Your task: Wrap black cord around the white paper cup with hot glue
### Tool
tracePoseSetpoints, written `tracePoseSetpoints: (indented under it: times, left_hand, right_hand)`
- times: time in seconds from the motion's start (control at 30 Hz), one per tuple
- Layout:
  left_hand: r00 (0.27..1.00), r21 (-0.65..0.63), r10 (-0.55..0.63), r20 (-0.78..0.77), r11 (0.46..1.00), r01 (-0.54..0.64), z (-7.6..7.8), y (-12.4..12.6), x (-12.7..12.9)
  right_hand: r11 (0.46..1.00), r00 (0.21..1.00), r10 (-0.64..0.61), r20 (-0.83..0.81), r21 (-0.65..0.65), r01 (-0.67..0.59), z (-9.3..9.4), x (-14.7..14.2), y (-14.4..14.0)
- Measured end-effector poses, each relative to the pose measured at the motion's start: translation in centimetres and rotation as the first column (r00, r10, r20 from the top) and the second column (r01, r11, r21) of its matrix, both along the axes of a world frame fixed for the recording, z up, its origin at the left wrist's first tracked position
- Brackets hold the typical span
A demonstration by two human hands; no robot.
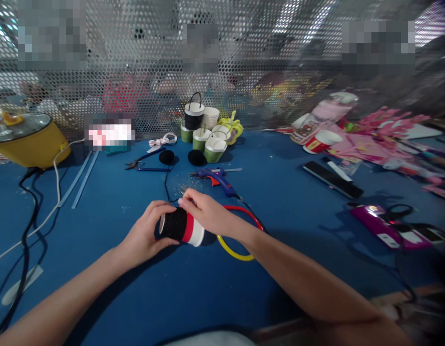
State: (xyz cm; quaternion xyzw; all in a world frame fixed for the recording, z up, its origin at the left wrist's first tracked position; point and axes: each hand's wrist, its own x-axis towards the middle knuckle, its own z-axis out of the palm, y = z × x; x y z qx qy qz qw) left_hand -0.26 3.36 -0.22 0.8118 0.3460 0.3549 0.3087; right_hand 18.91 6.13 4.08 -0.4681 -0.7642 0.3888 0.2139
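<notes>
- The left hand (145, 233) grips a black, red and white cup (176, 226), tipped sideways over a blue table (193, 298).
- The right hand (200, 209) touches it; its grip is unclear.
- Beyond lies a glue gun (222, 179).

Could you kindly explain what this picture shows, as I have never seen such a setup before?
There is no machine here, only a person working bare-handed. The picture comes from a camera worn on the head, looking forward and down. In the grip of the left hand is a black, red and white cup, tipped on its side. The right hand has its fingertips at the cup's upper side; what they hold, if anything, is too small to tell. Beyond, on the blue table, lie a glue gun and pliers, with green cups standing behind.
</notes>
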Motion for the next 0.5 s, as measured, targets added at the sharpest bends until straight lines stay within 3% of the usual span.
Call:
tracePoseSetpoints:
  times: [0.17, 0.3, 0.37, 0.5]
  left_hand:
    - [1.000, -0.221, 0.001, -0.028, 0.975, -0.007, 0.6, -0.2, 0.1]
    - [0.996, -0.461, 0.006, 0.088, 0.887, 0.035, 1.4, -0.4, 0.4]
    - [0.993, -0.506, 0.034, 0.114, 0.862, 0.029, 1.6, -0.5, 0.6]
    - [0.989, -0.497, 0.117, 0.087, 0.866, -0.059, 1.4, -0.6, 0.9]
  right_hand:
    - [0.997, 0.996, -0.010, 0.092, 0.076, 0.003, 0.1, -0.3, -0.4]
    - [0.979, 0.990, -0.026, 0.136, 0.202, -0.002, 0.0, -0.7, -0.8]
    - [0.967, 0.986, -0.031, 0.163, 0.253, -0.011, 0.0, -1.0, -1.1]
    - [0.955, 0.975, -0.057, 0.217, 0.295, -0.010, 0.1, -1.6, -1.5]
